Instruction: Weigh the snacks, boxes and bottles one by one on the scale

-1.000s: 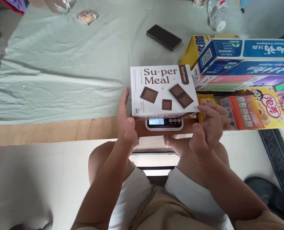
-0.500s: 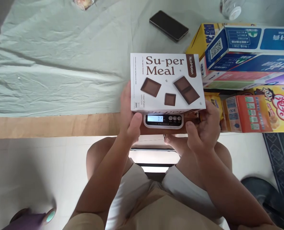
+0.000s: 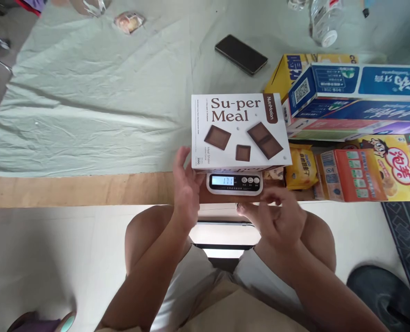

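On the far left, the pale green tablecloth [image 3: 87, 101] covers the table, with a wrapped snack [image 3: 129, 21] near its far edge. Your left hand [image 3: 186, 184] is open, fingers spread, just beside the lower left corner of the Su-per Meal box [image 3: 237, 131]; whether it touches the box cannot be told. The box lies flat on the digital kitchen scale [image 3: 234, 183], whose display is lit. A black phone [image 3: 241, 54] lies beyond the box. Your right hand [image 3: 281, 219] is open and empty, near the scale's front edge, apart from the box. To the right, stacked cartons [image 3: 350, 92] and snack packs [image 3: 357, 173] crowd the table.
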Available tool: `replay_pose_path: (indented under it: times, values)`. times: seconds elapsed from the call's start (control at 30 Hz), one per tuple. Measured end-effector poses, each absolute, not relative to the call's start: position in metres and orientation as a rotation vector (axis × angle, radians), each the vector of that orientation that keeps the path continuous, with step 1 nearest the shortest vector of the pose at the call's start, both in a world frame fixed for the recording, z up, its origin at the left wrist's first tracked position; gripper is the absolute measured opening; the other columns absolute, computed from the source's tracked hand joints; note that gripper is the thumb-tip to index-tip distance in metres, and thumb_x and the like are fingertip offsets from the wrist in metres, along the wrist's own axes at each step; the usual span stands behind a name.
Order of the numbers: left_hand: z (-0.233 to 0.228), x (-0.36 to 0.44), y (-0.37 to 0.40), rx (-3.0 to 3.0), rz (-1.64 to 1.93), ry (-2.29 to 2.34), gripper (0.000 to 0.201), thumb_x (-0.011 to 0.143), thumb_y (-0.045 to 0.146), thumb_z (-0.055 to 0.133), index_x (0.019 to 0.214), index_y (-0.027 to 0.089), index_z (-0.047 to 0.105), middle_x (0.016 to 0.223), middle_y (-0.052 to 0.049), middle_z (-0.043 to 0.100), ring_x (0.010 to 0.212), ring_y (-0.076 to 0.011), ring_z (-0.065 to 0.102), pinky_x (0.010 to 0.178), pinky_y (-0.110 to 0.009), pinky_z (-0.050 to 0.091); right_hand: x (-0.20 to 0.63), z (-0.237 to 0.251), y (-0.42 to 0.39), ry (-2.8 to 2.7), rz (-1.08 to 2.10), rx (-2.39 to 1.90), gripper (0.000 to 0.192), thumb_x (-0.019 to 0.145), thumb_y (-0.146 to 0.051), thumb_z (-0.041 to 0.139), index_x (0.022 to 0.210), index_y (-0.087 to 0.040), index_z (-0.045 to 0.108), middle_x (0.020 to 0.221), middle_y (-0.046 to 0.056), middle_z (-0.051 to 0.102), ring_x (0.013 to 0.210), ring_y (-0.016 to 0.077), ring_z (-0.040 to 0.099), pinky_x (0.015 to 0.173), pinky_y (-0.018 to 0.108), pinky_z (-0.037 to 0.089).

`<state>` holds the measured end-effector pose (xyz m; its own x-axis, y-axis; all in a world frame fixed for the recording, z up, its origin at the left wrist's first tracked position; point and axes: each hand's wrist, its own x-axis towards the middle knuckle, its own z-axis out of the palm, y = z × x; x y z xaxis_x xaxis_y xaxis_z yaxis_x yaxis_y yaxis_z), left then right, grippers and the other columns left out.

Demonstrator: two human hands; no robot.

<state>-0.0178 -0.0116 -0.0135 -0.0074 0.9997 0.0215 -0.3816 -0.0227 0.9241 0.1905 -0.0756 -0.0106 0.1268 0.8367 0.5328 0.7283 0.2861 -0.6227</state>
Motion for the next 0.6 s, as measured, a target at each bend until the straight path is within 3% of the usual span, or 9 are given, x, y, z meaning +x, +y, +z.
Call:
replay_pose_path:
  times: [0.07, 0.2, 0.3, 0.47, 0.6]
  values:
    - [-0.015, -0.021, -0.024, 0.923, 1.33, 0.852, 0.077, 0.085, 0.072, 0.072, 0.154, 0.046, 0.049, 0.168, -0.003, 0.047, 0.157, -0.0344, 0.049, 0.128, -0.059, 0.047, 0.184, -0.009, -0.081, -1.714, 0.15, -1.425, 0.023, 0.086, -0.014, 0.067, 0.106, -0.023, 0.064, 0.088, 0.003, 0.068, 0.081, 0.0189, 0.066, 0.071, 0.036, 0.059]
    - [-0.01, -0.023, -0.037, 0.966, 1.277, 0.795, 0.079, 0.087, 0.073, 0.07, 0.158, 0.053, 0.044, 0.176, 0.002, 0.033, 0.162, -0.0375, 0.041, 0.137, -0.066, 0.032, 0.178, -0.007, -0.084, -1.835, 0.164, -1.443, 0.025, 0.09, -0.016, 0.061, 0.115, -0.021, 0.062, 0.102, 0.008, 0.069, 0.108, 0.0264, 0.069, 0.091, 0.047, 0.064]
    - [-0.004, -0.022, -0.045, 0.914, 1.242, 0.845, 0.082, 0.084, 0.075, 0.073, 0.158, 0.055, 0.043, 0.18, 0.003, 0.023, 0.159, -0.0417, 0.044, 0.133, -0.068, 0.038, 0.18, -0.008, -0.088, -1.865, 0.235, -1.476, 0.027, 0.09, -0.018, 0.061, 0.118, -0.02, 0.06, 0.108, 0.011, 0.067, 0.118, 0.0277, 0.066, 0.098, 0.048, 0.063]
    - [-0.003, -0.023, -0.057, 0.928, 1.192, 0.877, 0.087, 0.084, 0.079, 0.071, 0.16, 0.06, 0.032, 0.181, 0.004, 0.018, 0.16, -0.043, 0.042, 0.135, -0.072, 0.031, 0.182, -0.008, -0.095, -1.819, 0.268, -1.452, 0.038, 0.09, -0.026, 0.061, 0.127, -0.02, 0.056, 0.116, 0.012, 0.062, 0.112, 0.0267, 0.063, 0.087, 0.044, 0.061]
    - [-0.007, -0.027, -0.051, 0.983, 1.307, 1.026, 0.081, 0.085, 0.08, 0.067, 0.157, 0.049, 0.043, 0.173, -0.003, 0.033, 0.142, -0.0405, 0.058, 0.121, -0.065, 0.05, 0.186, -0.006, -0.095, -1.824, 0.187, -1.438, 0.034, 0.091, -0.026, 0.06, 0.123, -0.019, 0.057, 0.113, 0.012, 0.062, 0.108, 0.0259, 0.062, 0.084, 0.044, 0.061]
